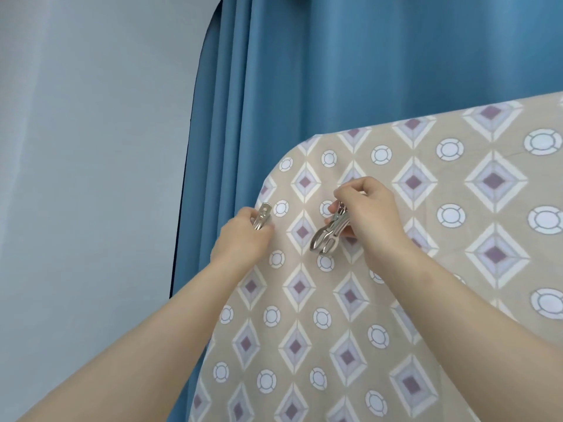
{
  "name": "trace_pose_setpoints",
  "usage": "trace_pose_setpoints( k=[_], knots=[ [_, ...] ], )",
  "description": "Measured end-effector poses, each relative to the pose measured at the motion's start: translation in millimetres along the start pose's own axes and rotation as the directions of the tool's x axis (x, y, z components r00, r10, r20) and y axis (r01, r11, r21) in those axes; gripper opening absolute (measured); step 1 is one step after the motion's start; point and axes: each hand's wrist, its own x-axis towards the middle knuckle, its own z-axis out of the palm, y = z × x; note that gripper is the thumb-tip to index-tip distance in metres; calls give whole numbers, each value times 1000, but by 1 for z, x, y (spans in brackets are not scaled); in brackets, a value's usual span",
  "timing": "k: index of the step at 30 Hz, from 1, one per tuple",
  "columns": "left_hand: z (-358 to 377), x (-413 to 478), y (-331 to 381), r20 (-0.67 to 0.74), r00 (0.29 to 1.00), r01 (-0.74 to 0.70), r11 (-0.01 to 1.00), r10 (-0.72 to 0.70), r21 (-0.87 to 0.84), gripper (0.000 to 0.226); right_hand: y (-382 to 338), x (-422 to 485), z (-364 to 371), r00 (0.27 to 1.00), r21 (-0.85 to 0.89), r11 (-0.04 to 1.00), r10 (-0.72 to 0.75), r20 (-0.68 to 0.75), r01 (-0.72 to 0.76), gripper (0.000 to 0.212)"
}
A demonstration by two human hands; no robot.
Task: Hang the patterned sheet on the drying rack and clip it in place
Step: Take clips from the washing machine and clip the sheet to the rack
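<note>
1. The sheet (411, 269) is tan with diamonds and circles on it. It hangs over something, with its top edge up high and its left edge hanging down. The rack under it is hidden.
2. The left hand (240, 236) is at the left edge of the sheet. Its fingers are curled tight round a shiny metal clip (262, 216). The top of this clip sticks up above the fingers, right at the sheet's edge. I cannot tell if the clip bites the sheet.
3. The right hand (368, 211) is in front of the sheet, a little way to the right of the left hand. Its fingers pinch a bunch of clips (327, 233). The bunch hangs down and to the left, below the fingers.
4. The two hands are near each other but do not touch.
5. A blue curtain (335, 71) hangs behind the sheet, above both hands. A pale wall (91, 147) is to the left of the left hand.
</note>
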Motion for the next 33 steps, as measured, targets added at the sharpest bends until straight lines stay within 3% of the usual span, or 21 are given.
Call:
trace_pose_setpoints(
  k=[2, 6, 17, 23, 27, 33],
  knots=[
    [-1, 11, -8, 37, 999, -13, 1000, 14, -23, 29, 1, 0, 9, 999, -17, 1000, 12, -46, -12, 15],
    [-5, 31, -17, 27, 999, -34, 996, 36, -79, 14, 3, -5, 23, 993, -56, 998, 21, -113, -28, 14],
    [-11, 34, -33, 26, 970, -242, 969, 241, 47, 12, 2, -23, 37, 969, -166, 983, 30, -245, -73, 10],
    [-6, 26, -32, 42, 939, -345, 926, 343, 153, 17, -3, -8, 32, 976, -198, 980, -29, -215, -15, 10],
    [-3, 27, -32, 68, 930, -367, 907, 361, 207, 19, 1, 5, 29, 984, -128, 992, -17, -178, -6, 10],
    [-15, 32, -16, 288, 905, -380, 900, 314, 213, 11, 17, 23, 31, 990, -147, 989, -42, -137, 21, 10]
  ],
)
